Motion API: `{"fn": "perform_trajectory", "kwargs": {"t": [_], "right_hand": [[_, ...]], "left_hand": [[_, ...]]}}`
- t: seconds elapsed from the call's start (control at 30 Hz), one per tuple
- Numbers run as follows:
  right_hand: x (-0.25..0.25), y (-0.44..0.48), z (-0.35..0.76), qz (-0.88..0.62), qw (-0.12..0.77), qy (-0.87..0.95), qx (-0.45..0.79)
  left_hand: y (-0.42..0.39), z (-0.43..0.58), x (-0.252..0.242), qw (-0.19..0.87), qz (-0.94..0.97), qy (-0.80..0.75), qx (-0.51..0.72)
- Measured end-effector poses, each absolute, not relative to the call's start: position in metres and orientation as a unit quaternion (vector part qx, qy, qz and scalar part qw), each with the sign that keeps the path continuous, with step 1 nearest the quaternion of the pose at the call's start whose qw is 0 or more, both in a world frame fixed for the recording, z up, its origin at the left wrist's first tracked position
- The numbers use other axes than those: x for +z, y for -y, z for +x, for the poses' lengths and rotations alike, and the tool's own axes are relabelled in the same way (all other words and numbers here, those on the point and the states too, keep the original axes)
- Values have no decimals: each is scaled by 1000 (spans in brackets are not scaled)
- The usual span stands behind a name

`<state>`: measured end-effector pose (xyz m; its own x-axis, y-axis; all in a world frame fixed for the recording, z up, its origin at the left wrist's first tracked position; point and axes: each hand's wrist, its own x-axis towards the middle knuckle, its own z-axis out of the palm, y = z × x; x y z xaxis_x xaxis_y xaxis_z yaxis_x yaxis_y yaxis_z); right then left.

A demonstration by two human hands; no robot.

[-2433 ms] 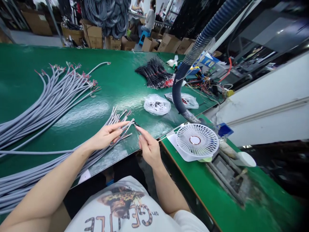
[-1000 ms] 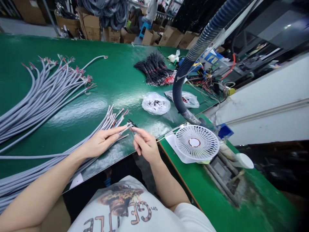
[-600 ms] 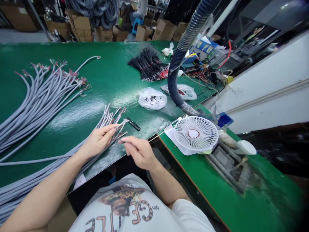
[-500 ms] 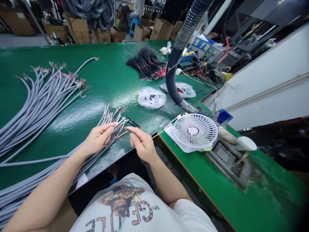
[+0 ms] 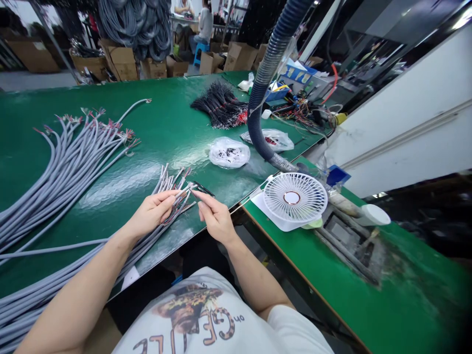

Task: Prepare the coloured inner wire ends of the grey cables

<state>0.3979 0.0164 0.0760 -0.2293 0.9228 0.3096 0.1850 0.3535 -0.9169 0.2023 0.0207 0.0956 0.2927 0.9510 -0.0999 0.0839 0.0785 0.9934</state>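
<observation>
Gripping grey sheathed cables (image 5: 172,189), the left hand (image 5: 151,214) fans their stripped ends toward twelve o'clock (which keeps the coloured wires apart); the right hand (image 5: 216,219) pinches its fingertips together, holding what I cannot tell, beside a small black tool (image 5: 203,189) on the green surface (image 5: 165,132).

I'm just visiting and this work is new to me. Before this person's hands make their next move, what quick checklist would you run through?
Left hand has hold of the stripped gray cable ends: ok.
Small black tool lies on the green mat within reach: ok.
Right hand holds a wire between its fingertips: cannot tell.
Other gray cables lie apart from the hands: ok.
Blue corrugated hose and white desk fan stand clear of the hands: ok.
</observation>
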Motion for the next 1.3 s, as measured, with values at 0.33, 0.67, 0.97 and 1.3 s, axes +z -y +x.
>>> {"fn": "perform_trajectory", "kwargs": {"t": [0.33, 0.67, 0.97, 1.3], "right_hand": [[78, -21, 395, -420, 466, 673, 391], [84, -7, 397, -376, 445, 720, 377], [67, -21, 398, -426, 442, 705, 355], [80, -24, 394, -398, 423, 740, 338]], "left_hand": [[-20, 205, 92, 531, 600, -476, 363], [-24, 206, 91, 559, 550, -480, 393], [-26, 203, 87, 571, 546, -470, 394], [-24, 209, 86, 449, 651, -487, 370]]}}
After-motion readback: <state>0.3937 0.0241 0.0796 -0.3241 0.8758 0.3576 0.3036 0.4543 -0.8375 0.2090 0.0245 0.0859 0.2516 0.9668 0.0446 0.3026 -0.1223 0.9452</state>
